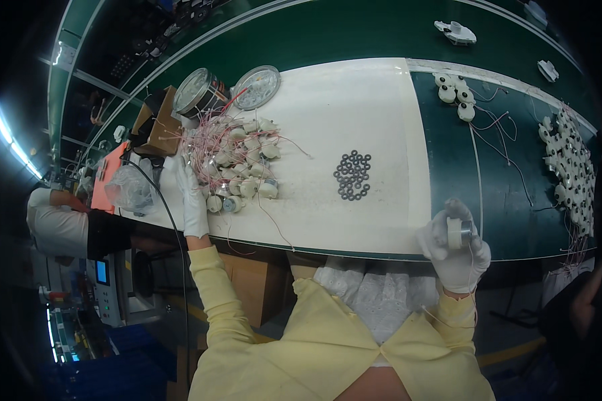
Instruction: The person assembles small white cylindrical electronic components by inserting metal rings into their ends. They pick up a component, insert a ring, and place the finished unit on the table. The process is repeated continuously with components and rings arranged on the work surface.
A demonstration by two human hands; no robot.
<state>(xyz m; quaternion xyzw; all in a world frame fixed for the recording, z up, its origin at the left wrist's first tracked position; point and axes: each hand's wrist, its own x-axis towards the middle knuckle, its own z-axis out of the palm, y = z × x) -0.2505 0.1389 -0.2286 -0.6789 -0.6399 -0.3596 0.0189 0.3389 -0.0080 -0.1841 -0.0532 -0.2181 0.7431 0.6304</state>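
White-gloved, the right hand (456, 264) grips a cream-and-silver wired motor (457, 234) above the bench's (515, 230) near edge; the left hand (192, 200), fingers extended, is beside a heap of wired motors (247, 164). Farther right lie small dark rings (352, 175); behind the heap stands a round tin (195, 93).

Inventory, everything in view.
Table: one, white and green, centre
Wired parts: many, cream, heaped left
Rings: dozens, dark grey, centre
Small cluster: about five, white, right
Batch: many, white, far right
Loose pieces: two, white, upper right
Tin: one, dark, upper left
Round dish: one, silvery, beside tin
Cartons: two, brown, upper left, below table
Bag: one, clear, left
Co-worker: one, white top, left
Held part: one, cream, right
Left grip: one, white glove, beside wired parts
Right grip: one, white glove, around held part
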